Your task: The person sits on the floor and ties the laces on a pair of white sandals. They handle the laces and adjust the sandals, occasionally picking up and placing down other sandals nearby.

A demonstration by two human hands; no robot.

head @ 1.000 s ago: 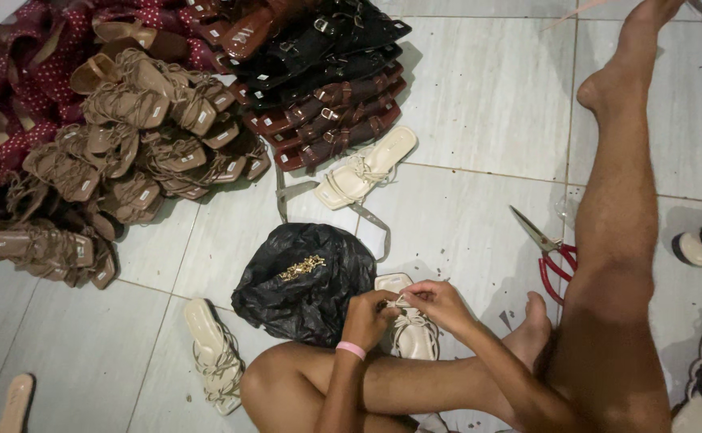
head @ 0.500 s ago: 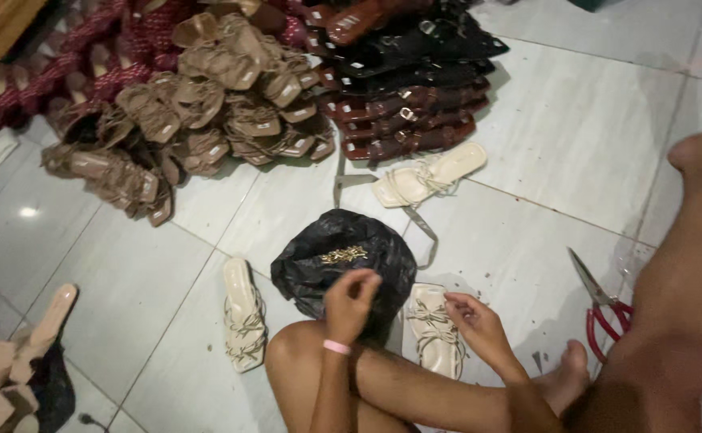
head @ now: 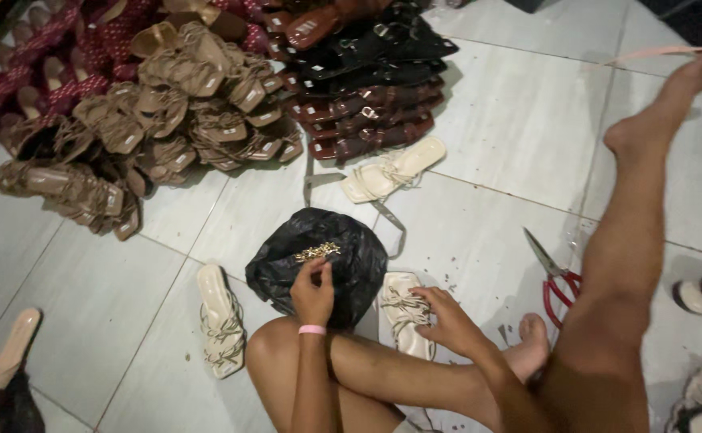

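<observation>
Black crumpled plastic bag point(head: 343, 256): lies on the white tiled floor point(head: 519, 120) just in front of the seated person's bent knee, with a small heap of gold-coloured metal trim pieces point(head: 316, 252) on top.

Left hand point(head: 312, 295), pink band at the wrist: rests on the near part of the bag, fingers curled and pinched together just below the gold pieces; whether anything sits between the fingertips cannot be told.

Cream strappy flat sandal point(head: 405, 313): flat on the tile, touching the bag's right edge. Right hand point(head: 447, 321): fingers loosely spread over its straps, touching them, not closed round the shoe.

Matching cream sandal point(head: 221, 321): to the left of the bag, near the knee.

Third cream sandal point(head: 393, 170): beyond the bag, beside a grey strap.

Red-handled scissors point(head: 555, 277): open, on the tile to the right, near the outstretched leg.

Stacked sandals at the far side: tan pile point(head: 166, 104), dark brown and black rows point(head: 367, 88), red patterned ones point(head: 14, 80).
</observation>
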